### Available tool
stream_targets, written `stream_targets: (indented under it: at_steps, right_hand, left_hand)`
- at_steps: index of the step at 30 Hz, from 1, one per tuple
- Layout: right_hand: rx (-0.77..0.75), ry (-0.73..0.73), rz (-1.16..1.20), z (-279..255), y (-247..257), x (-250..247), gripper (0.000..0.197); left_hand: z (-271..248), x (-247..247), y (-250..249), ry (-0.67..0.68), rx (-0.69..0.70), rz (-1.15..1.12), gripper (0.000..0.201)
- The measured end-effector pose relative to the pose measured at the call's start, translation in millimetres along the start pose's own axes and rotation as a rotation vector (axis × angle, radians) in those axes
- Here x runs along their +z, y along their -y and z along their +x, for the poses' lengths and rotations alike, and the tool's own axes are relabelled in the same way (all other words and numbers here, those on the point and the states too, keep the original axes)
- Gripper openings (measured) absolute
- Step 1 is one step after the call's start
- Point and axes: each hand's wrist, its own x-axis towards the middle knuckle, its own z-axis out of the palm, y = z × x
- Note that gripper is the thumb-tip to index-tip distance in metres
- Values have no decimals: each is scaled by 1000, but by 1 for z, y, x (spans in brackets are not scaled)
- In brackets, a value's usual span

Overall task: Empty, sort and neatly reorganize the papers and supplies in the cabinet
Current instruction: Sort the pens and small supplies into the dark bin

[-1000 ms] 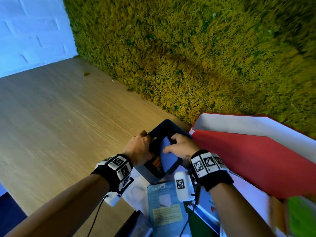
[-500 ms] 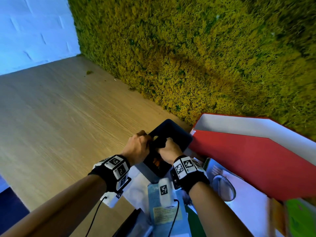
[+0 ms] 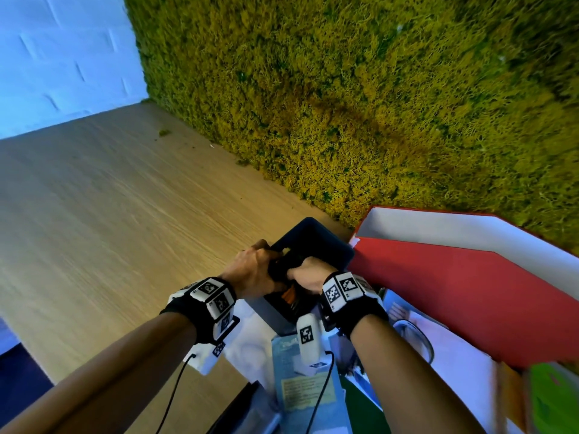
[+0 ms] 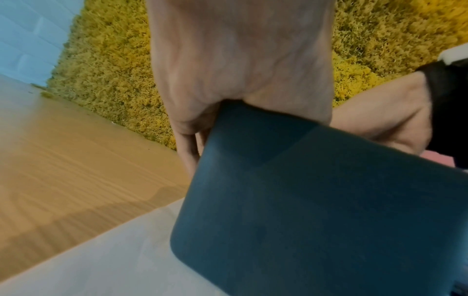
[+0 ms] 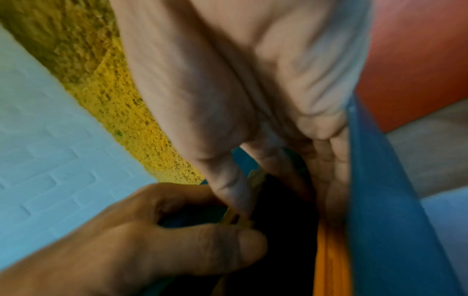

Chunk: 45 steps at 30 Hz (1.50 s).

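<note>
Matt dark-blue box [image 3: 316,242], grained wooden top [image 3: 109,230], rough mossy wall [image 3: 344,98].

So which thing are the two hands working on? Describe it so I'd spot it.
Start at the mossy green wall, then drop to the wooden tabletop beneath it. Left of the big red folder stands a dark blue box, gripped by both hands: the only dark, round-cornered container, with orange items inside.

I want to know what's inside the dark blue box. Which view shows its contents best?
The right wrist view: it looks into the dark blue box, showing orange items beside the right hand fingers. The head view gives a small orange glimpse; the left wrist view shows only the outer wall.
</note>
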Motion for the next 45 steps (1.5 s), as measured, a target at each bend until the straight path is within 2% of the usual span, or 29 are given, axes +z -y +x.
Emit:
stream_targets:
  at_steps: [4,7,11,13,16,18,22,27,35,40,45]
  right_hand:
    - [-91,-10,-375,-1,-1,-4,38]
    - [-151,-14,-655,-3,-12,2,41]
    - [-190,-43,-823,-5,-21,3,49]
    - [-201,-88,-806,-6,-21,2,48]
    - [-270,-165,-786,-7,-21,-3,32]
    - [-298,-163,-740,-8,-21,-8,24]
    - [-336,-121,-685,-9,-20,-15,19]
    - [-291,-39,-719,-7,-18,-11,24]
    - [-278,-56,-784,-4,-26,-3,30]
    - [-209,-186,-620,-7,-21,-7,26]
    - [-102,-153,-319,6,-21,-11,24]
  left_hand:
    - [4,3,-3,-4,-23,20,61]
    - [6,6,-3,-34,-28,21,65]
    - [7,7,-1,-45,3,16,77]
    - [7,7,-1,-55,13,23,81]
    - [7,6,-3,-75,18,29,80]
    - [6,6,-4,-87,9,46,77]
    - [5,8,-6,-90,-28,63,73]
    - [7,10,-7,-74,-52,89,73]
    - [7,9,1,-65,-12,167,74]
    - [7,3,-5,-11,3,225,74]
    - [-1,2,-12,-44,15,213,77]
